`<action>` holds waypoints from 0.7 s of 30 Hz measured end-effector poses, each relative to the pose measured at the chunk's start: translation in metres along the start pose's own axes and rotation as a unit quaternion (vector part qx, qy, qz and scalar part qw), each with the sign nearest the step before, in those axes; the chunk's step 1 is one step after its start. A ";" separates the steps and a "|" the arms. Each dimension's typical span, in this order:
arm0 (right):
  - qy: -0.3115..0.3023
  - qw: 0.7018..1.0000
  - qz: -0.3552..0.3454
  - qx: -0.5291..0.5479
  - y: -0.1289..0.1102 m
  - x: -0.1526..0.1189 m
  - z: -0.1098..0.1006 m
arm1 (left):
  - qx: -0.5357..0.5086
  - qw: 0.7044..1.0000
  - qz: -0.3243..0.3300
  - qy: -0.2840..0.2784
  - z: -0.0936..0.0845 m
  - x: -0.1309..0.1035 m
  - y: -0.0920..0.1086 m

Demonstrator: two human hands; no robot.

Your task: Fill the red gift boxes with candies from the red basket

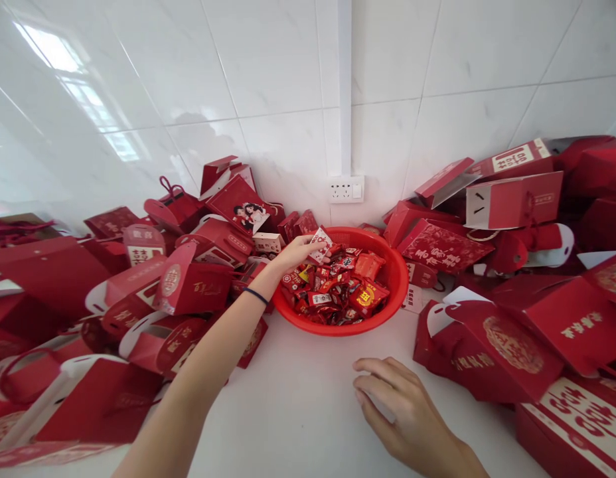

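Observation:
My left hand [297, 252] reaches over the rim of a red plastic basket [338, 328]. Its fingers are closed on a small white-and-red patterned packet [320, 243], whose contents I cannot make out. Below it, wrapped candies [338, 282] in red, gold and white wrappers fill the basket. Nearer to me, my right hand [400, 401] hovers above or rests on the white table [293, 392], loosely bent, with thumb and fingers apart and nothing in them.
Red gift boxes [193, 285] are piled on the left, some with cord handles. More red boxes [507, 332] lie heaped on the right, several tipped over. Behind stands a white tiled wall [278, 60] with a socket plate [346, 190] and a vertical cable duct [344, 86].

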State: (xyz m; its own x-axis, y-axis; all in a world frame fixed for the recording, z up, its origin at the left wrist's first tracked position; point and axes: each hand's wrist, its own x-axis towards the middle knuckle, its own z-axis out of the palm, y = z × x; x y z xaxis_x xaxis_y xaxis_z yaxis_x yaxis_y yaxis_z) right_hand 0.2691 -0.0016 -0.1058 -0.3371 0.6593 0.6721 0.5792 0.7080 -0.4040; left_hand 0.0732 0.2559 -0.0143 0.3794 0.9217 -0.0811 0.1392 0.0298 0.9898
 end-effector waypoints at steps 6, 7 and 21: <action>0.002 1.000 0.001 -0.001 -0.002 0.000 -0.002 | 0.206 0.977 0.043 0.044 0.000 0.005 -0.007; 0.002 1.000 -0.001 -0.001 -0.002 0.000 -0.002 | 0.233 0.970 0.049 0.051 -0.001 0.006 -0.008; 0.001 1.000 0.003 0.005 -0.002 0.000 -0.002 | 0.484 0.854 0.190 -0.024 0.020 0.003 -0.001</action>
State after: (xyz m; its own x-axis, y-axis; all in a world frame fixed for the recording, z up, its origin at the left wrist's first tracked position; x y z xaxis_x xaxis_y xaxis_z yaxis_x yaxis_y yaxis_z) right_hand 0.2696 -0.0033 -0.1038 -0.3327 0.6632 0.6705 0.5743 0.7064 -0.4137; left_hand 0.0920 0.2508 -0.0174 0.5989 0.7762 0.1968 0.6802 -0.6228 0.3865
